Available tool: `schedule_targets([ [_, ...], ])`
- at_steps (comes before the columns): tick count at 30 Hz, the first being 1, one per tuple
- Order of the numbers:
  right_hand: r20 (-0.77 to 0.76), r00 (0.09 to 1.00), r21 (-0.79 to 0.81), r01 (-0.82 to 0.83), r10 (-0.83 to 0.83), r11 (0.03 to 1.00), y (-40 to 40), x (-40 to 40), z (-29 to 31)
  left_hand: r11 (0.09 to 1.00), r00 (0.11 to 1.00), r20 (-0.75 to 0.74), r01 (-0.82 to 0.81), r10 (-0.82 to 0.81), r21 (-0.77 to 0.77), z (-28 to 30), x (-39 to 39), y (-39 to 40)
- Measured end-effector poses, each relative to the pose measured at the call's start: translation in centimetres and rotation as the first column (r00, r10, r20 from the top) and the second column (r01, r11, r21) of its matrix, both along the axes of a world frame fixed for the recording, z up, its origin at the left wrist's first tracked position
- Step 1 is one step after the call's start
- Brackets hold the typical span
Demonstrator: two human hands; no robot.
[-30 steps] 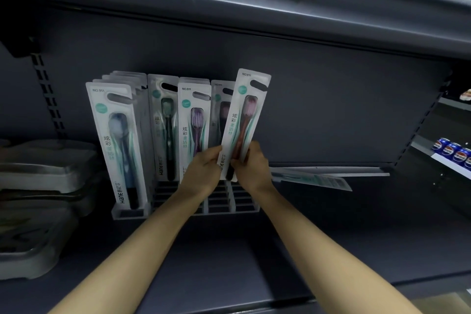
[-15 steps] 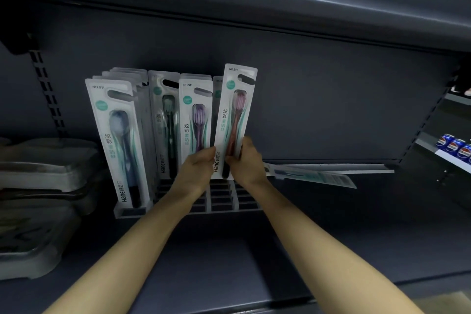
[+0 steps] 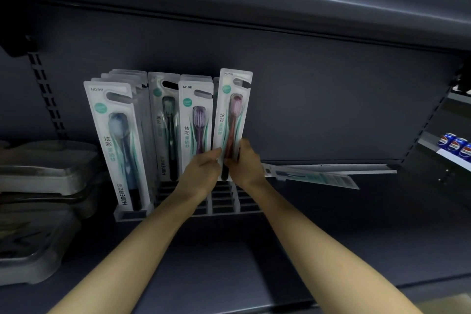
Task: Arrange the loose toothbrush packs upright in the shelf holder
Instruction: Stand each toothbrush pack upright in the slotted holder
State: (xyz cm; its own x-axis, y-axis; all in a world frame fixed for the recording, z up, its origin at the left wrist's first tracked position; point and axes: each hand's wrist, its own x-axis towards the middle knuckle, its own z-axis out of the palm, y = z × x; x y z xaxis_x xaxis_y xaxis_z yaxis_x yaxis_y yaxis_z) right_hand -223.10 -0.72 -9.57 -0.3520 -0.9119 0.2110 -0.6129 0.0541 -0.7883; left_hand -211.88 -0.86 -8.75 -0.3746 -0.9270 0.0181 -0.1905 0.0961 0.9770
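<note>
While two bare arms reach up from the bottom edge, the left hand (image 3: 204, 169) and the right hand (image 3: 244, 163) meet in the middle and pinch the low end of a pink toothbrush pack (image 3: 230, 120) from both sides, fingers curled round its edges. That pack stands almost upright, tipped a bit toward 1 o'clock, over the right side of the clear slotted holder (image 3: 224, 205), whose front slots are open. I cannot tell if its foot sits in a slot, as the hands hide it. Just at 9 o'clock from it stands a purple toothbrush pack (image 3: 195, 125), then a dark green toothbrush pack (image 3: 164, 125), then at far left a row of packs with a blue toothbrush pack (image 3: 118, 145) in front. Out at 3 o'clock from the hands, a loose pack (image 3: 313, 177) lies flat on the grey shelf (image 3: 356, 224). Far off at 3 o'clock sit blue soda cans (image 3: 455, 145); at 9 o'clock is a stack of grey trays (image 3: 38, 173)
</note>
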Motion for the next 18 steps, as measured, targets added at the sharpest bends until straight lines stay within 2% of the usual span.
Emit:
schedule_targets([
  [7,-0.002,1.000,-0.001,-0.018,0.018,1.000,-0.2,0.1,0.1,0.995,0.999,0.047,0.017,-0.012,-0.095,0.0,0.1,0.0],
  [11,-0.019,1.000,-0.001,-0.019,0.019,1.000,-0.3,0.2,0.0,0.959,0.994,0.103,-0.002,0.033,-0.282,0.7,0.3,0.8],
  [14,-0.029,0.999,-0.001,-0.019,0.019,1.000,-0.2,0.2,0.1,0.854,0.979,0.075,-0.126,0.188,-0.504,1.8,0.2,0.5],
  [18,-0.028,0.999,0.008,-0.022,0.022,1.000,0.1,0.2,0.2,0.665,0.957,-0.001,-0.203,0.290,-0.718,3.9,-0.2,-0.6],
])
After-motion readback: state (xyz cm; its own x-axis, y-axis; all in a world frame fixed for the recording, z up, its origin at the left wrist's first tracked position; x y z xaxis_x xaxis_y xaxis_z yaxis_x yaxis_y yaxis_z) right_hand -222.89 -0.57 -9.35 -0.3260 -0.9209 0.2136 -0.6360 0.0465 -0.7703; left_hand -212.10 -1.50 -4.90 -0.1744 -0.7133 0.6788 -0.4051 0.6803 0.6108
